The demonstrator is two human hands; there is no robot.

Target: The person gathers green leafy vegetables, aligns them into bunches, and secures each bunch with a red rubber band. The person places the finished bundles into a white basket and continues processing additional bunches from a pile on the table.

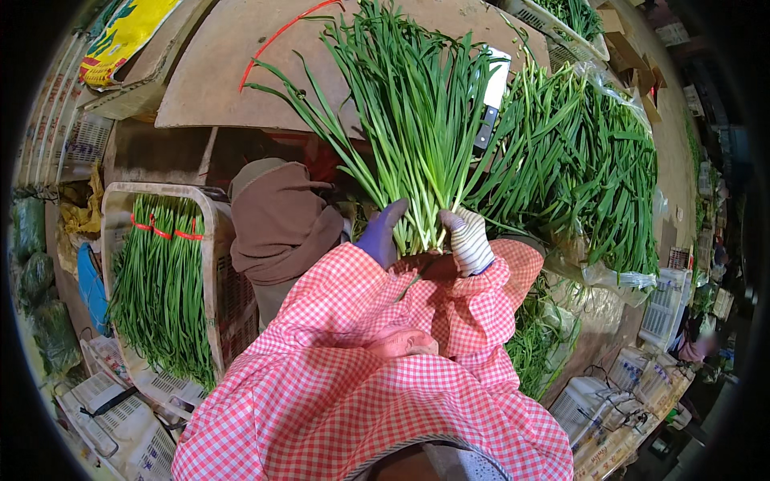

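Observation:
A loose bunch of garlic chives (413, 120) fans out ahead of me, its green leaves pointing away and its pale stem ends toward my body. My left hand (381, 234), in a purple glove, is closed around the stems from the left. From the right, my right hand (468, 240), in a white striped glove, grips the same stem ends with the thumb along them. A cleaver (496, 80) with a black handle lies just right of the leaves, partly covered by them. One red tie (277, 46) curves across the board to the upper left.
More chives (581, 160) are heaped on clear plastic to the right. On my left, a plastic crate (210, 210) holds several chive bundles (164, 297) with red ties. A wooden board (216, 88) spans the area ahead. White crates (662, 309) stand at the far right.

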